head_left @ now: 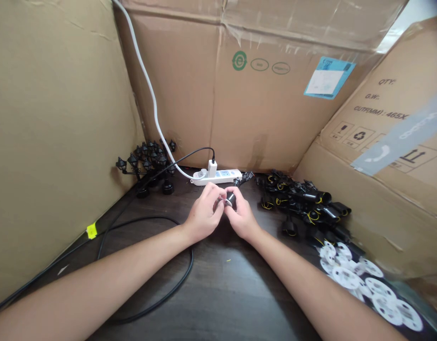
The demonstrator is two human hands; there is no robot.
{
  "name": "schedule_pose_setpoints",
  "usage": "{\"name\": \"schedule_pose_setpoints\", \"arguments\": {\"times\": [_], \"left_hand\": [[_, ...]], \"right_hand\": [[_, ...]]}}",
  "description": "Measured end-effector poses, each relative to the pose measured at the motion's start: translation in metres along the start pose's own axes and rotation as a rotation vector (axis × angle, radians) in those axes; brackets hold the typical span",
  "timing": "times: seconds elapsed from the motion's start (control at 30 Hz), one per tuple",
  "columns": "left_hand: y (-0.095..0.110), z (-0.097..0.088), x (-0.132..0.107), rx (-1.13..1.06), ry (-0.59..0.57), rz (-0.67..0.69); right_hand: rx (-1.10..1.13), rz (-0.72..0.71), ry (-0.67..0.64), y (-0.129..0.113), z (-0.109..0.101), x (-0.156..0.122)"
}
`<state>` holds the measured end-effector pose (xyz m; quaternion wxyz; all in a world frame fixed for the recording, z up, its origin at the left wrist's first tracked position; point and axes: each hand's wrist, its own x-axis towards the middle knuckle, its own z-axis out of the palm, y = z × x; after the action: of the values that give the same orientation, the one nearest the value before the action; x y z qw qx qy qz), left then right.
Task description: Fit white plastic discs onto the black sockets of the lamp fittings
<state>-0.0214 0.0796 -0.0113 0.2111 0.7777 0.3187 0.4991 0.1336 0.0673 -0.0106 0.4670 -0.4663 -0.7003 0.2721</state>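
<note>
My left hand and my right hand meet in the middle of the dark wood table. Between their fingers sits a small black cylindrical part with a pale ring against its end. Both hands grip it, and the fingers hide much of it. To the right lies a heap of black plastic parts with yellow wires. White perforated discs are scattered at the lower right. A cluster of black miniature lamp posts stands on the left.
A white power strip with a plugged-in white charger lies just beyond my hands. A white cable and black cables run along the table. Cardboard walls surround the table on three sides.
</note>
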Motion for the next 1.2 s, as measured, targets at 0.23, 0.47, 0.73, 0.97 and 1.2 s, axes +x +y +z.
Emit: {"name": "schedule_pose_setpoints", "arguments": {"times": [0.23,0.47,0.73,0.97,1.2], "left_hand": [[0.0039,-0.0033,0.0006,0.041,-0.021,0.064],[0.0010,-0.0014,0.0008,-0.005,-0.011,0.013],[-0.0024,0.0007,0.0007,-0.021,0.015,-0.023],[0.0029,-0.0030,0.0012,0.018,-0.015,0.011],[0.0003,-0.0025,0.0005,0.025,-0.038,0.007]], "right_hand": [[-0.017,0.002,-0.009,0.0009,-0.0013,0.0004],[-0.011,0.021,-0.016,0.0009,0.0001,0.0003],[-0.013,0.015,-0.002,0.0004,0.0004,-0.0001],[-0.023,0.021,-0.003,0.0041,0.0005,0.0001],[-0.012,0.009,-0.016,0.0029,0.0002,0.0001]]}}
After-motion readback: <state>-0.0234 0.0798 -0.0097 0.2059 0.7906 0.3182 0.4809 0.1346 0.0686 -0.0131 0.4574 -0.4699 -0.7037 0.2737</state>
